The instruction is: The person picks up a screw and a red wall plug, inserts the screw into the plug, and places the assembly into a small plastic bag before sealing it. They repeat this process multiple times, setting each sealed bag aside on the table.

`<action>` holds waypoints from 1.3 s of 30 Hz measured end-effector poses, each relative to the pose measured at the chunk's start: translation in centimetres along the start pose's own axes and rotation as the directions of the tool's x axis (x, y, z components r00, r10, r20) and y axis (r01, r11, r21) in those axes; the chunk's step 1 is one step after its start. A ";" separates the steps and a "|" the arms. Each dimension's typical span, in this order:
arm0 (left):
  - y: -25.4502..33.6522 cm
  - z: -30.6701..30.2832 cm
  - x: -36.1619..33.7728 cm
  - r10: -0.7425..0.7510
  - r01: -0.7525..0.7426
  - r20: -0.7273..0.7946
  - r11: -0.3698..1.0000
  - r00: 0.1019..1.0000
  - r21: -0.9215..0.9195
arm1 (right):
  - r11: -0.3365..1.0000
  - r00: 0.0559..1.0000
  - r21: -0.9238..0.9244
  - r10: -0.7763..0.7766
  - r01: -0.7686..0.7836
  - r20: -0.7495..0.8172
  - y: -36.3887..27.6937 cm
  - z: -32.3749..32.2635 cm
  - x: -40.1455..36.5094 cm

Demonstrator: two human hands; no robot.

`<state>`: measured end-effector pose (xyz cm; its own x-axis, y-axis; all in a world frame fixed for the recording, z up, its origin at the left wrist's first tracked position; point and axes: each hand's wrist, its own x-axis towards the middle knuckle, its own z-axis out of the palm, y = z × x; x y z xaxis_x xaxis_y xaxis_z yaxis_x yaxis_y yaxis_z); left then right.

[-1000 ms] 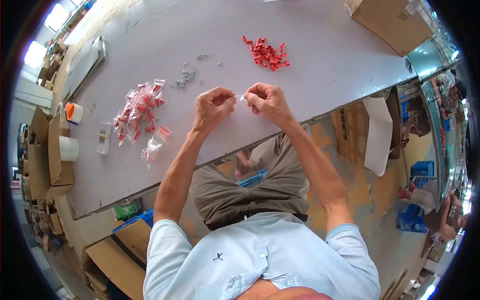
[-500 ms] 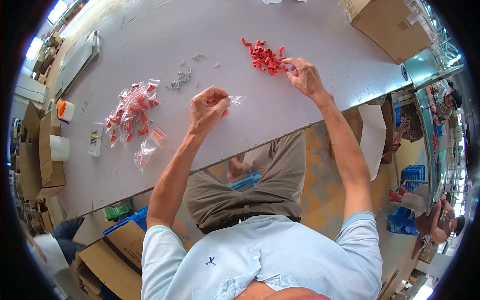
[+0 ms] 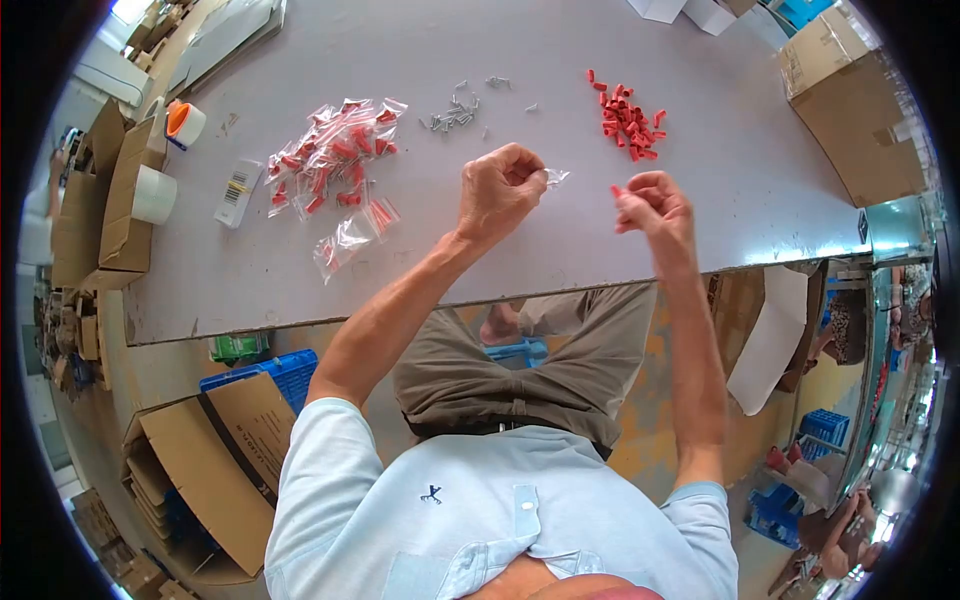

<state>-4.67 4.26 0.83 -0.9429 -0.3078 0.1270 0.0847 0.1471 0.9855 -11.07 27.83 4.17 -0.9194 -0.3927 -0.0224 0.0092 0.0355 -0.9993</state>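
Red plastic, by its look, the small red piece [image 3: 617,193] is pinched between thumb and finger of the right hand [image 3: 655,212], which is slightly blurred above the table [image 3: 540,60], not far in from the near edge. The left hand [image 3: 503,192], its fingers closed, grips a clear bag [image 3: 557,179]; the bag's free end points toward the right hand, and the two hands are apart.

Beyond the right hand, toward the far edge, lies a loose red pile [image 3: 630,122] of like pieces. Beyond the left hand, small metal parts [image 3: 455,110] lie scattered, a few apart from the main group. Left of these is a heap of filled bags [image 3: 335,155] with red pieces inside; another bag [image 3: 345,240] lies nearer the near edge. Between the heap and the left edge sits a white pack [image 3: 238,193] with a band around it.

At the left edge stand an open carton [image 3: 125,235], a white roll [image 3: 154,195] and an orange-centred roll [image 3: 183,122]; flat sheets [image 3: 225,40] lie toward the far left corner. A brown box [image 3: 850,110] stands at the right edge, white boxes [image 3: 710,12] at the far edge. Below the near left corner are a blue crate [image 3: 270,380] and cardboard [image 3: 220,460].
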 end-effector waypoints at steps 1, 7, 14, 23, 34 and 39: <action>-0.1 0.1 0.0 0.064 -0.063 -0.029 0.998 0.998 0.032 | 1.000 1.000 0.005 0.003 -0.003 -0.002 -0.3 1.7 -0.8; 0.3 0.0 -0.4 0.163 -0.157 -0.055 0.982 0.985 0.106 | 0.991 0.998 0.128 0.016 -0.023 0.057 -0.2 6.7 -0.7; 0.4 0.2 -0.8 0.231 -0.231 0.012 0.968 0.973 0.103 | 0.997 1.000 0.071 0.002 -0.004 0.027 0.7 7.2 0.5; 0.7 -0.1 -0.6 -0.075 0.119 0.213 0.972 0.974 -0.202 | 0.999 0.996 0.028 -0.027 0.024 0.089 1.9 5.6 0.7; 0.3 0.2 -0.4 -0.097 0.107 0.076 0.984 0.992 -0.140 | 0.774 0.912 -0.510 -0.408 0.375 0.051 1.6 3.6 0.0; 0.0 0.3 -0.2 -0.096 0.112 0.126 0.986 0.987 -0.124 | 0.629 0.897 -0.738 -0.436 0.246 -0.073 3.2 -6.6 3.2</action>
<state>-4.62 4.62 0.73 -0.9796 -0.2001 0.0164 0.0180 -0.0058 0.9998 -16.60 32.76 1.05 -0.8575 -0.3004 0.4177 -0.5100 0.6037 -0.6127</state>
